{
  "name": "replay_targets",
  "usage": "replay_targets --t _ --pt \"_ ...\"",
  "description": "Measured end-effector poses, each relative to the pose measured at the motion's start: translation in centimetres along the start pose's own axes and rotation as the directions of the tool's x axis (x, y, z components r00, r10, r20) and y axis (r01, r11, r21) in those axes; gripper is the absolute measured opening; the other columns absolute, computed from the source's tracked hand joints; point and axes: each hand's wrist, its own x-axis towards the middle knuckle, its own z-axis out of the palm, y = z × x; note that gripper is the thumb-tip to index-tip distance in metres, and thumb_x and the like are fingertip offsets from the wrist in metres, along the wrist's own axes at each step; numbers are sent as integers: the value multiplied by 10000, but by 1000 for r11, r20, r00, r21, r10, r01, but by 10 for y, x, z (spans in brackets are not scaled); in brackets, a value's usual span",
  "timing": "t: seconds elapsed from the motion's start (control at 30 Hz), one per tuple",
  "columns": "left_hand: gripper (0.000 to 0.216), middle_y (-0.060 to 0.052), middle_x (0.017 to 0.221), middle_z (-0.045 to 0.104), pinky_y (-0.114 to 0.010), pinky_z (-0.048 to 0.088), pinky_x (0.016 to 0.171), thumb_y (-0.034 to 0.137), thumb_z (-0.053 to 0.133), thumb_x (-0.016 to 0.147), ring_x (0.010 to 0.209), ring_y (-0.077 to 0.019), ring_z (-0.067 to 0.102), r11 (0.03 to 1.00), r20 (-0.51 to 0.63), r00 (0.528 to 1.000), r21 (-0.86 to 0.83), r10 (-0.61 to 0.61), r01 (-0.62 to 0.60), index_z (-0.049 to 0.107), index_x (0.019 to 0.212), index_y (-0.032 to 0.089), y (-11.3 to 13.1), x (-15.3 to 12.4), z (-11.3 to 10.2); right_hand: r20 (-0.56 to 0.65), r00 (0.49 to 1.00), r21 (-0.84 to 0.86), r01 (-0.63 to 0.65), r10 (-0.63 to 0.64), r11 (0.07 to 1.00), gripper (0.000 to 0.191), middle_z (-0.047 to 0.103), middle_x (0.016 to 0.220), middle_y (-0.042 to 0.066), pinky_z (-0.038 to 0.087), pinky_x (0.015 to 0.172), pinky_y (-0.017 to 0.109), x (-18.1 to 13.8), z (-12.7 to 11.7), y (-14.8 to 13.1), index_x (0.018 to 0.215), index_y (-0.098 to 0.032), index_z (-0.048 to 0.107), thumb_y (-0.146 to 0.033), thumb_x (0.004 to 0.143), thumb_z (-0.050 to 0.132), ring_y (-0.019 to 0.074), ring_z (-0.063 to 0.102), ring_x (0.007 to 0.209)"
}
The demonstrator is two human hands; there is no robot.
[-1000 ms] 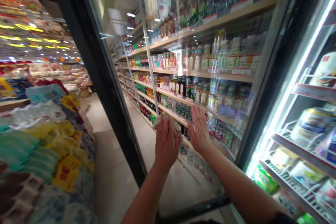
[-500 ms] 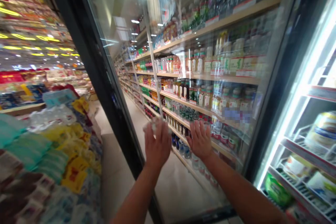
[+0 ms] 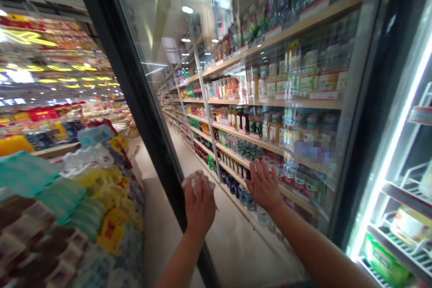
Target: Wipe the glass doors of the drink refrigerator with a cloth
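Note:
A tall glass cooler door [image 3: 236,54] with a black frame stands swung open in front of me. My left hand [image 3: 200,204] presses a crumpled whitish cloth [image 3: 195,180] against the glass near the door's left frame, fingers closed over it. My right hand [image 3: 264,185] lies flat on the glass a little to the right, fingers spread and holding nothing. Through the glass I see the aisle's wooden shelves of bottles [image 3: 270,121].
The lit cooler interior [image 3: 405,198] with wire racks of packaged goods is at the right. A low display of packaged goods in teal, yellow and brown wrappers [image 3: 67,207] fills the left. A tiled aisle floor [image 3: 158,229] runs between them.
My left hand with the cloth has slid left and down across the glass toward the door frame. My right hand stayed flat on the glass. My view has shifted, showing less of the cooler interior.

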Motion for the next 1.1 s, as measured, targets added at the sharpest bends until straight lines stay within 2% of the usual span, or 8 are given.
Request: replay_targets --t 0.1,0.27,0.37,0.5,0.73,0.8,0.97,1.1 --pt "753 -234 1558 251 -603 312 1164 144 566 852 1475 -398 143 999 -30 999 -10 44 -45 214 1516 99 -3 1 2 -10 1000 16 -1 1 1000 569 604 1351 176 179 1184 499 -1 1 0 1458 -139 438 -371 942 502 299 469 1350" --pt "734 -238 1570 216 -627 245 1181 220 499 900 1491 -382 69 994 -52 993 -27 -104 103 145 1526 74 -30 86 -7 -13 1000 11 -2 2 1000 571 605 1348 181 188 1178 499 -2 2 0 1459 -134 437 -375 945 494 302 485 1335" --pt "755 -243 1564 232 -639 252 1172 210 538 879 1485 -400 88 994 -62 992 -10 -107 106 168 1521 66 -14 58 -4 -8 1000 18 -10 11 1000 547 600 1357 177 173 1183 498 -3 2 0 1441 -145 467 -376 945 495 301 488 1333" --pt "724 -180 1555 303 -562 300 1182 155 603 835 1482 -364 150 989 18 990 -52 137 -136 303 1494 157 12 -2 6 -1 1000 51 -26 26 998 561 589 1374 166 177 1185 499 -4 3 0 1448 -166 464 -377 931 519 301 455 1363" --pt "742 -230 1578 187 -638 221 1182 258 513 901 1496 -363 28 992 -17 993 -41 -118 117 153 1529 95 -17 92 -8 -24 1000 26 -13 13 1000 549 590 1372 165 166 1189 502 -4 4 0 1446 -165 462 -369 938 504 298 468 1355" --pt "763 -241 1576 181 -632 228 1180 239 531 889 1493 -377 35 995 -30 995 -23 -93 92 145 1526 75 -10 82 -8 -24 1000 31 -11 11 999 537 597 1362 169 164 1189 500 -4 3 0 1431 -158 479 -371 938 502 295 467 1355" --pt "733 -160 1567 283 -494 281 1198 205 605 848 1482 -345 167 962 -14 964 -55 266 -266 282 1504 148 3 40 1 -44 999 34 -2 3 999 506 623 1328 166 159 1193 484 -2 1 1 1394 -147 515 -378 945 488 286 481 1341" --pt "737 -221 1573 221 -583 218 1198 270 520 902 1494 -359 69 999 -40 998 -29 40 -41 170 1525 89 -17 93 -7 -49 999 25 1 0 1000 501 628 1324 161 160 1193 483 -2 0 1 1395 -153 514 -374 946 482 281 485 1340"
